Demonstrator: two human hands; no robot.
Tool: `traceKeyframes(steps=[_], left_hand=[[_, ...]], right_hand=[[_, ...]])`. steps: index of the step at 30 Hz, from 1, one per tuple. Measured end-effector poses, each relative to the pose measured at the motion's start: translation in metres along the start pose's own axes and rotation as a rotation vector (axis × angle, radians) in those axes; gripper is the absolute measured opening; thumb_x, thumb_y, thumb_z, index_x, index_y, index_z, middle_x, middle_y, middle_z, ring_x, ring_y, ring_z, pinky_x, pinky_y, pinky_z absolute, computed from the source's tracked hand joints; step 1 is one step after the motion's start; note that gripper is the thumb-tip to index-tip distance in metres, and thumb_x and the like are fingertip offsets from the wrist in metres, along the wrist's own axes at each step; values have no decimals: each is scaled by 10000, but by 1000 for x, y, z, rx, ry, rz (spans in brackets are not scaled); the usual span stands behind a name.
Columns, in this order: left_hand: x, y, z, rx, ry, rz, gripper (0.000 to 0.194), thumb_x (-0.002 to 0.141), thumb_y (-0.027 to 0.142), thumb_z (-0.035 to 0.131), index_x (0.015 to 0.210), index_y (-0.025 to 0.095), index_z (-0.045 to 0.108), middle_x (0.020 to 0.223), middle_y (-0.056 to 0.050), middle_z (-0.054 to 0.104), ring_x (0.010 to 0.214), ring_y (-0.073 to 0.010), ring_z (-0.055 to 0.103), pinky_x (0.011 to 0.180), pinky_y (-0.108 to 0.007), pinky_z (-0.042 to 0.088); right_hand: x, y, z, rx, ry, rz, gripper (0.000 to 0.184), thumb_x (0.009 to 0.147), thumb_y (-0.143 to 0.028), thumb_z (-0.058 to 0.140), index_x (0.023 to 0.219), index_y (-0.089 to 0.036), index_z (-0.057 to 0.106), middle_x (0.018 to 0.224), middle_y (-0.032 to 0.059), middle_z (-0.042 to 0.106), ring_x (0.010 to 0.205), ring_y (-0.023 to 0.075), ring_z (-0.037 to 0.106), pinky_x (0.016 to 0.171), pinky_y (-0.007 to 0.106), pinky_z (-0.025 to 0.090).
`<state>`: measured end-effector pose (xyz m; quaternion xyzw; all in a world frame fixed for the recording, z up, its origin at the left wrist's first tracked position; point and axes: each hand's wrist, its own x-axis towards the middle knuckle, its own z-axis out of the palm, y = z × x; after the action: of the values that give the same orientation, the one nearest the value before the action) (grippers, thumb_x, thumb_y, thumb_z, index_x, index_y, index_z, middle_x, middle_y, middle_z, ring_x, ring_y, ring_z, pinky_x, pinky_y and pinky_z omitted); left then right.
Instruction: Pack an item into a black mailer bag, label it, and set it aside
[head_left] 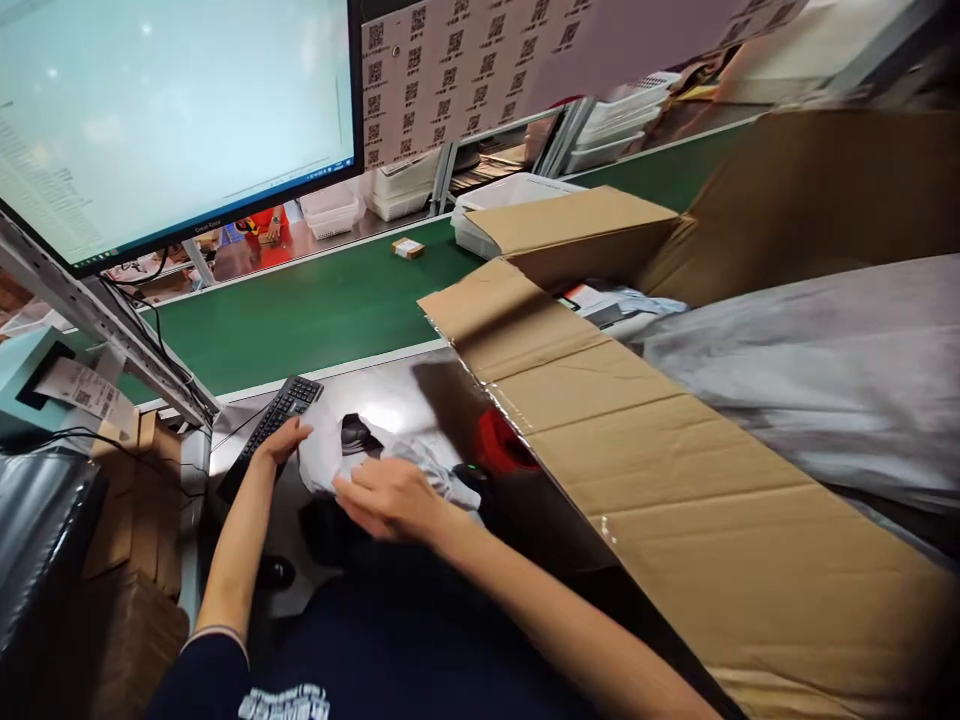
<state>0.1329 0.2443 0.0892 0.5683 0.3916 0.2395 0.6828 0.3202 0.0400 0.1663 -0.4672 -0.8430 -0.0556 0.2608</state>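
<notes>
A white bag (321,455) is just right of the keyboard (271,428), above the worktop (386,385); something dark (358,437) shows through its opening. The right hand (390,497) grips the bag's near side, fingers curled. The left hand (283,442), beside the keyboard, meets the bag's left edge; I cannot tell whether it grips. Beyond the keyboard lies a green belt (300,305); right of it, an open carton (600,400).
</notes>
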Motion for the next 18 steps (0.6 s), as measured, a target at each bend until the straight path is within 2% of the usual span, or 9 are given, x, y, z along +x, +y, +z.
traceKeyframes(steps=[3, 5, 7, 8, 10, 12, 14, 16, 18], left_hand=[[-54, -53, 6, 24, 42, -76, 498, 492, 448, 956, 780, 101, 745, 711, -59, 697, 676, -204, 627, 753, -398, 563], [-95, -82, 8, -7, 170, -74, 494, 553, 501, 916, 826, 122, 754, 741, -47, 713, 713, -205, 640, 783, -383, 555], [-128, -99, 6, -53, 289, -71, 554, 556, 569, 887, 891, 144, 767, 840, -69, 756, 826, -249, 685, 861, -408, 556], [-140, -103, 4, -73, 317, -72, 589, 539, 589, 885, 917, 151, 775, 901, -87, 775, 905, -282, 701, 917, -432, 550], [-156, -105, -3, -90, 308, -51, 623, 515, 591, 893, 950, 156, 794, 1026, -124, 791, 1089, -349, 690, 1059, -485, 495], [-163, -100, -11, -73, 200, -22, 603, 540, 564, 896, 977, 157, 808, 1154, -155, 776, 1228, -393, 639, 1170, -526, 403], [-166, -93, -16, -58, 58, 8, 567, 580, 532, 894, 998, 159, 806, 1290, -178, 723, 1288, -417, 604, 1193, -561, 370], [-169, -84, -18, -38, -51, 28, 522, 582, 483, 910, 977, 163, 792, 1436, -189, 629, 1330, -435, 571, 1162, -582, 404], [-173, -78, -17, 10, -114, 22, 425, 605, 420, 914, 922, 174, 776, 1554, -161, 522, 1396, -433, 512, 1156, -572, 417]], right_hand=[[-85, -24, 11, 269, -137, 152, 272, 969, -359, 566, 1170, -247, 712, 891, 67, 733, 788, 221, 670, 678, 323, 506], [-137, -21, 8, 406, -98, 336, 513, 943, -438, 630, 1434, -301, 563, 1274, 120, 684, 1116, 277, 669, 912, 387, 560], [-174, -5, 6, 393, -13, 575, 914, 847, -531, 735, 1618, -295, 306, 1587, 168, 424, 1427, 362, 459, 1133, 504, 457], [-185, 7, 7, 367, 6, 685, 1103, 776, -569, 789, 1655, -265, 197, 1654, 186, 302, 1502, 402, 340, 1190, 561, 385], [-194, 31, 17, 413, -15, 832, 1325, 663, -625, 842, 1670, -215, 85, 1670, 222, 239, 1525, 441, 272, 1205, 628, 329], [-188, 51, 31, 663, -52, 868, 1256, 687, -676, 791, 1659, -215, 142, 1569, 231, 417, 1414, 408, 462, 1125, 611, 434], [-178, 62, 43, 932, -106, 801, 953, 772, -692, 713, 1548, -220, 426, 1317, 178, 635, 1176, 334, 641, 1006, 526, 541], [-171, 66, 47, 1032, -204, 688, 604, 835, -676, 669, 1210, -204, 709, 1041, 120, 705, 976, 284, 680, 930, 465, 571], [-174, 64, 43, 998, -284, 627, 478, 866, -658, 652, 933, -200, 769, 967, 113, 703, 947, 272, 674, 936, 444, 565]])
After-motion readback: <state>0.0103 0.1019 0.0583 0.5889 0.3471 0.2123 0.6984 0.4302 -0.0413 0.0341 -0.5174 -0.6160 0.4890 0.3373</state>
